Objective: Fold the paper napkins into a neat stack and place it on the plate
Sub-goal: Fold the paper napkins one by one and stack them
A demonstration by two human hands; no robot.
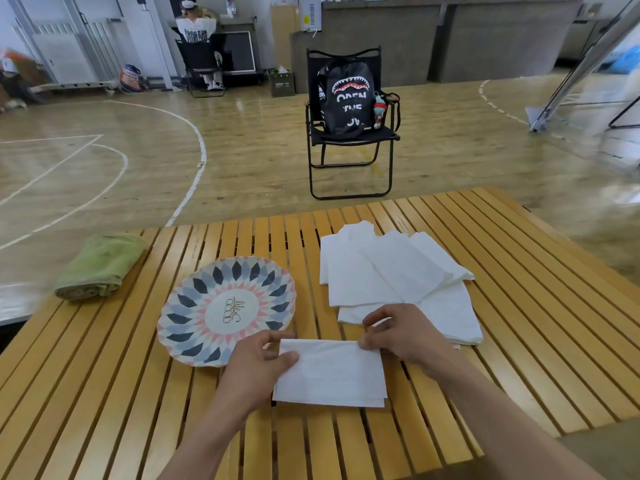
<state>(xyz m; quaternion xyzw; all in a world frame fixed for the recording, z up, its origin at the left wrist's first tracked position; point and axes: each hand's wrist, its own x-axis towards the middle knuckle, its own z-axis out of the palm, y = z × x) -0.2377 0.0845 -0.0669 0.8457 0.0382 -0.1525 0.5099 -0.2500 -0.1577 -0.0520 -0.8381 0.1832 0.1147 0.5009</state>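
Note:
A folded white paper napkin (pixel 332 374) lies on the slatted wooden table near its front edge. My left hand (pixel 258 367) pinches the napkin's upper left corner, and my right hand (pixel 401 332) pinches its upper right corner. Behind my right hand, several unfolded white napkins (pixel 384 271) are fanned out in a loose pile. A patterned plate (pixel 194 303) with blue, grey and pink petals sits left of the napkins, with nothing on it; my left hand covers its near rim.
A rolled green towel (pixel 98 265) lies at the table's left edge. The wooden table (pixel 519 306) stretches to the right. Beyond it stands a black folding chair (pixel 349 161) holding a black backpack (pixel 346 95). A person sits far back on the gym floor.

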